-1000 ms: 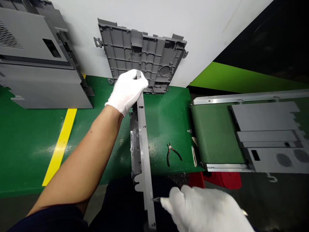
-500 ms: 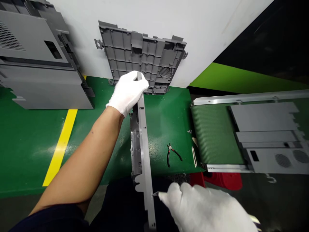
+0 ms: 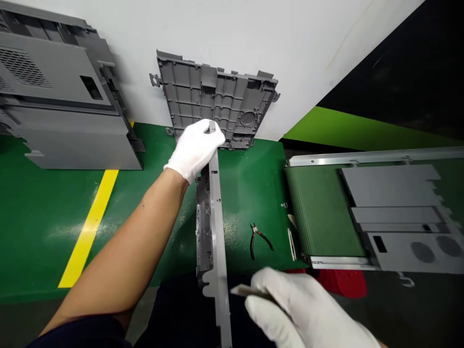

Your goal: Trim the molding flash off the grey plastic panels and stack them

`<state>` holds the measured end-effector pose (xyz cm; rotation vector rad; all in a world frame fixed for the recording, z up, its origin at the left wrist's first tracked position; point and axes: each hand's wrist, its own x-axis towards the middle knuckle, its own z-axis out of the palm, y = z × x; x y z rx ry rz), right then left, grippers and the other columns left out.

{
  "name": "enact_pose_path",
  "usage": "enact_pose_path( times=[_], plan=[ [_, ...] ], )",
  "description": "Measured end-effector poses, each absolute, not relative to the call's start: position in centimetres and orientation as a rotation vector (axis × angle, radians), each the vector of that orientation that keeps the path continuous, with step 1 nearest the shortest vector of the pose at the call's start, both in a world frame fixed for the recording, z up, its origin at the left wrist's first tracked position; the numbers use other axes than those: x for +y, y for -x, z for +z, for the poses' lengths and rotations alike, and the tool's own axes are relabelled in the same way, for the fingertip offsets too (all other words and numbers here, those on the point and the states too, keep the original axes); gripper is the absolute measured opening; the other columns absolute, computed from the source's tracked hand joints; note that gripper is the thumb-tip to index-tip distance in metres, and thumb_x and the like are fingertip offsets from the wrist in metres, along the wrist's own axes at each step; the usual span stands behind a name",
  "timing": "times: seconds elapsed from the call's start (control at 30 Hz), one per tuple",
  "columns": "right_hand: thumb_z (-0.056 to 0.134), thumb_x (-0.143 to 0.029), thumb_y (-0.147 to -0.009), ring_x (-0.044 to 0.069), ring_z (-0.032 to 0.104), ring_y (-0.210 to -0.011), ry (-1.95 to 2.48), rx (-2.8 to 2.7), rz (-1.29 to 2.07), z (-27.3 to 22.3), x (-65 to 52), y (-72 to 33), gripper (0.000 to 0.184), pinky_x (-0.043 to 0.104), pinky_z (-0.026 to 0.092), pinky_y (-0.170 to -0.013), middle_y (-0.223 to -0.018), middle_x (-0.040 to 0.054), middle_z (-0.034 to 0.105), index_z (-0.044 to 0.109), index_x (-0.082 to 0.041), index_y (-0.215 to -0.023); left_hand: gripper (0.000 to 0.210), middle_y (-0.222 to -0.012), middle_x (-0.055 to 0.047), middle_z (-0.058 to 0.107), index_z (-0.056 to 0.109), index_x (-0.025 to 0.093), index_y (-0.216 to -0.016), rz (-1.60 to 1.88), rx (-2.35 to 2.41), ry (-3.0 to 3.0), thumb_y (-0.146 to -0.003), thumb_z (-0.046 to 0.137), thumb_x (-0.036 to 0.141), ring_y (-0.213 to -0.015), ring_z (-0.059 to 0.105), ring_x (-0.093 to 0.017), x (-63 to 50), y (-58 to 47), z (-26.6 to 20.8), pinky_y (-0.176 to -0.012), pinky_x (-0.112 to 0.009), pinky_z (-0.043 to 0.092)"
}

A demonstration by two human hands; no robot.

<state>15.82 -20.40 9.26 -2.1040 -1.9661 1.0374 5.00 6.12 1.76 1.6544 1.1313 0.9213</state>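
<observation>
My left hand (image 3: 197, 151), in a white glove, is closed round the far end of a grey plastic panel (image 3: 218, 232). The panel stands on edge, its narrow side facing up and its ribbed inner face turned left. Low in the picture, my gloved right hand (image 3: 300, 309) pinches a small knife (image 3: 243, 290), whose pointed blade sticks out to the left. A narrow gap shows between the tip and the panel's edge. Most of the knife is hidden in the fingers. On the green table (image 3: 250, 188), right of the panel, lie side cutters (image 3: 258, 237) with black handles.
A ribbed grey panel (image 3: 221, 96) leans against the white wall (image 3: 232, 29). Stacked grey panels (image 3: 78, 140) stand at the left, by a yellow tape line (image 3: 90, 227). A green conveyor belt (image 3: 322, 212) at the right carries another grey panel (image 3: 395, 193). Something red (image 3: 340, 282) sits beneath it.
My right hand has turned, and the knife has come slightly away from the panel's edge. The left hand keeps its hold. The whole view has shifted a little.
</observation>
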Motion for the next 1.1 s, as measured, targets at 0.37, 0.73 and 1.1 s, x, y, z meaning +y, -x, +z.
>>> enact_pose_path(
  times=[0.37, 0.73, 1.1],
  plan=[
    [0.074, -0.039, -0.081, 0.009, 0.043, -0.051, 2.083, -1.438, 1.731, 9.4, -19.3, -15.1, 0.027, 0.018, 0.038, -0.048, -0.061, -0.0089, 0.05, 0.05, -0.026, -0.076, 0.006, -0.079, -0.002, 0.061, 0.055, 0.021, -0.073, 0.916, 1.109, -1.638, -0.079, 0.057, 0.022, -0.078, 0.052, -0.02, 6.1, -4.7, 1.8, -0.071, -0.036, 0.038],
    [0.03, -0.057, -0.105, 0.012, 0.038, -0.053, 2.063, -1.928, 0.745, 8.3, -8.0, -19.3, 0.049, 0.026, 0.034, -0.056, -0.06, -0.0063, 0.042, 0.047, -0.023, -0.073, 0.04, -0.086, -0.005, 0.066, 0.06, 0.024, -0.071, 0.791, 0.876, -1.631, -0.093, 0.049, 0.055, -0.086, 0.059, -0.024, 8.5, -3.3, 1.8, -0.083, -0.037, 0.045],
    [0.019, -0.061, -0.104, 0.017, 0.055, -0.057, 2.336, -2.288, 0.128, 8.7, -1.7, -18.3, 0.061, 0.026, 0.03, -0.055, -0.065, 0.0021, 0.062, 0.064, -0.022, -0.093, 0.036, -0.08, -0.005, 0.064, 0.056, 0.023, -0.07, 0.824, 0.867, -1.46, -0.092, 0.053, 0.052, -0.077, 0.057, -0.022, 8.4, -3.7, 1.6, -0.073, -0.035, 0.046]
  ],
)
